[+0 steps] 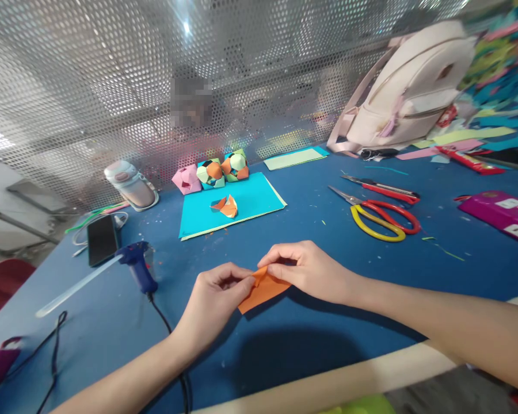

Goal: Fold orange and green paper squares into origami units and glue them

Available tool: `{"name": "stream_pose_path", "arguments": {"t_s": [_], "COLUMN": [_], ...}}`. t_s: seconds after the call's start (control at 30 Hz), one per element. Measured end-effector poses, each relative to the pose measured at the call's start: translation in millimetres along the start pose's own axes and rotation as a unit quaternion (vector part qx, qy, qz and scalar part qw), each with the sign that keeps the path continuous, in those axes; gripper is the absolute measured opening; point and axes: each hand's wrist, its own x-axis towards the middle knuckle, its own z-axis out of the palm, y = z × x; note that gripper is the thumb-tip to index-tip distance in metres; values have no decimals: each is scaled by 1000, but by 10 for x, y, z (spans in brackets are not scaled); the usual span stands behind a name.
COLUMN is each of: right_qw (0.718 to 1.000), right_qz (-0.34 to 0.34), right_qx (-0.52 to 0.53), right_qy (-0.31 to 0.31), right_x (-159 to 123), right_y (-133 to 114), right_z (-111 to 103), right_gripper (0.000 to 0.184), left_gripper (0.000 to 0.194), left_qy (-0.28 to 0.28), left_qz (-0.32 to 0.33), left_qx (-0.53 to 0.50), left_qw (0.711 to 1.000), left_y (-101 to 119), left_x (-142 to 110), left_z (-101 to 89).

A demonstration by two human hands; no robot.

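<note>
A piece of orange paper is held just above the blue table, with a fold along its upper edge. My left hand pinches its left end between thumb and fingers. At the upper right edge, my right hand pinches the same paper, its thumb lying on the fold. Beyond the hands, a small folded orange paper piece rests on a stack of turquoise paper sheets. Behind the stack stand folded paper balls, one pink and two of mixed green, orange and turquoise.
Scissors and a red utility knife lie to the right, near a purple power strip. On the left are a blue glue gun, a phone and a bottle. A backpack leans against the perforated metal screen.
</note>
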Motion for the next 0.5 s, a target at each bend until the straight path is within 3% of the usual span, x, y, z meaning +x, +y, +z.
{"name": "stream_pose_path", "arguments": {"t_s": [0.17,0.4,0.5], "right_qw": [1000,988,970], "right_qz": [-19,-131,-202], "right_qx": [-3,-77,-137], "right_qy": [-7,10,18], "right_x": [-9,-9,-3], "right_y": [-8,41,98], "right_z": [-7,39,38], "right_gripper": [20,15,19], "left_gripper": [12,13,13], "left_qy": [10,-6,-11], "left_qz": [2,19,12], "left_qx": [18,35,38], "left_qw": [1000,999,999], "left_y": [3,-6,-31], "left_x": [1,-5,2], "left_z": [1,14,18]}}
